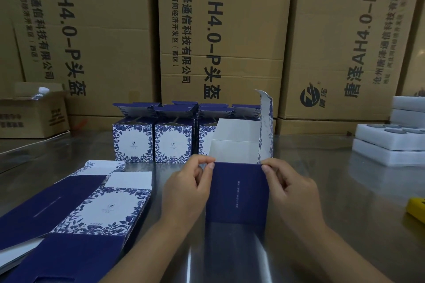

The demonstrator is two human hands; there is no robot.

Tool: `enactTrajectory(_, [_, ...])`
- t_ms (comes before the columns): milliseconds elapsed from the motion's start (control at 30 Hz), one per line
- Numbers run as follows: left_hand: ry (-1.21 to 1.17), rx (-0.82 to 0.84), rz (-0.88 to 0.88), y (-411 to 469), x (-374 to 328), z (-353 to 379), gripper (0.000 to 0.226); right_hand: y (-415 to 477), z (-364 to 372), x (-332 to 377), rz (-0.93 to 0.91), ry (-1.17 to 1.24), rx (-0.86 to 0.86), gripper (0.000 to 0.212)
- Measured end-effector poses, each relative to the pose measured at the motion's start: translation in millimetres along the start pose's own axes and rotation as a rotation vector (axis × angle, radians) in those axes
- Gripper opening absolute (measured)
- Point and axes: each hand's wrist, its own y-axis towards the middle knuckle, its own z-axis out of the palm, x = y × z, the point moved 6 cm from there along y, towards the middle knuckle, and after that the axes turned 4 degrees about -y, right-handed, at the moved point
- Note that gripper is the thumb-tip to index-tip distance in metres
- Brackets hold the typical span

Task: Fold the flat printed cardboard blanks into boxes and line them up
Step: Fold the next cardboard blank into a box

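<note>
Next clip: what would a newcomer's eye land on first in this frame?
At centre, the left hand and right hand pinch the top corners of the navy panel of a half-formed box. Just behind it stands a row of finished boxes in blue and white, top flaps up, and a stack of flat blanks lies at the left. Tall brown cartons with large black print wall off the back.

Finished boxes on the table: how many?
3 show fronts: left box, middle box, right box, half hidden by the box being folded. Flaps behind them hint at a second row, whose count cannot be told.
</note>
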Motion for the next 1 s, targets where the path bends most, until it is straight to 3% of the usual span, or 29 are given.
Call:
enactTrajectory(200, [0.017, 0.037, 0.040, -4.4, -2.3, 3.7, 0.017, 2.3, -7.5, 14.5, -0.077, -0.022, -0.031, 0.026])
enactTrajectory(700, [0.005, 0.040, 0.025, -2.0, -3.8, 6.4, 0.015, 2.1, -1.7, 18.4, -0.007, -0.061, 0.075, 0.008])
enactTrajectory(1000, [0.000, 0.058, 0.021, -3.9, -3.9, 6.3, 0.007, 1.4, -2.5, 22.5, -0.014, -0.021, 0.073, 0.015])
